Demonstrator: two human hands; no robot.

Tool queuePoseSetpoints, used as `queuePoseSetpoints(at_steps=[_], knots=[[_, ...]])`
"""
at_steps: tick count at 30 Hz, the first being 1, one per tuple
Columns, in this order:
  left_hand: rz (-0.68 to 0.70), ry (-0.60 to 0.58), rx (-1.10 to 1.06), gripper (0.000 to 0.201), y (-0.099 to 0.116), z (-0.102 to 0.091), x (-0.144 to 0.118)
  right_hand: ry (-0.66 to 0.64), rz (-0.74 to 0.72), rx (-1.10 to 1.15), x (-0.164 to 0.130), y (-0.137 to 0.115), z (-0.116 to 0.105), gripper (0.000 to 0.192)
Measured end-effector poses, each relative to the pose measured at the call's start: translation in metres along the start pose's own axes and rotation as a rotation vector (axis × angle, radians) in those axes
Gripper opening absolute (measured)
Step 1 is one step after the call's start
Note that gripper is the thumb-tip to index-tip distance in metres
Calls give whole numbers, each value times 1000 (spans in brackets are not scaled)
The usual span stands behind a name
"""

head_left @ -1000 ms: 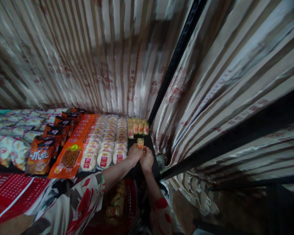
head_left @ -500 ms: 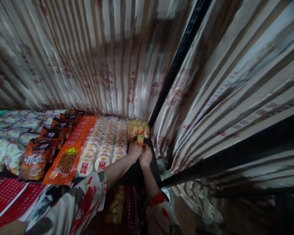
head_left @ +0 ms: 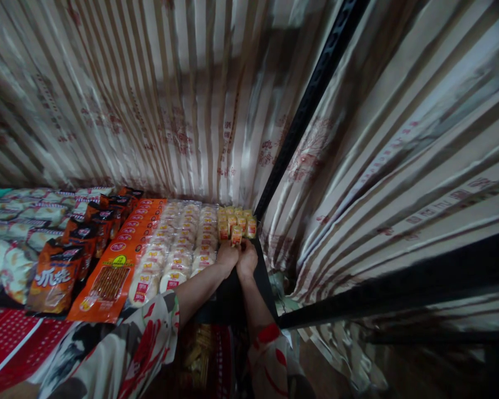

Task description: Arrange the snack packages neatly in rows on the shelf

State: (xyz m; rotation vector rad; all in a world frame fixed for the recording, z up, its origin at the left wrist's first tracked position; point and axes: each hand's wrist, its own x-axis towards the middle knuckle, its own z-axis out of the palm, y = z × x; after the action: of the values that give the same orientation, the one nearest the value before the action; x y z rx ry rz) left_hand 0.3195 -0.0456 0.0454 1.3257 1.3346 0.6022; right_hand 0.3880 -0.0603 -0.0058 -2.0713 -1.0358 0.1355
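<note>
A small yellow snack packet with a red label stands upright between my fingers. My left hand is closed on its lower left side. My right hand has its fingers curled in at the packet's lower right; the fingertips are partly hidden. Just beyond are rows of matching yellow packets at the back corner of the black shelf. Left of my hands lie columns of round white packaged crackers in clear wrap.
Orange packs of brown sticks, orange-brown snack bags and white snack bags line the shelf leftward. A black metal post rises at the back corner, before striped curtains. Below is a red basket.
Both hands and the packet have shifted slightly; the packet now sits closer in front of the back rows. The view has tilted a little.
</note>
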Motion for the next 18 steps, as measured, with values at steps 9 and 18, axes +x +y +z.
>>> queuePoseSetpoints(at_steps=[9, 18], knots=[[-15, 52, 27, 28, -2, -4, 5, 3, -15, -22, 10, -1, 3, 29], [-16, 44, 33, 26, 0, -5, 7, -7, -43, 19, 18, -3, 10, 26]])
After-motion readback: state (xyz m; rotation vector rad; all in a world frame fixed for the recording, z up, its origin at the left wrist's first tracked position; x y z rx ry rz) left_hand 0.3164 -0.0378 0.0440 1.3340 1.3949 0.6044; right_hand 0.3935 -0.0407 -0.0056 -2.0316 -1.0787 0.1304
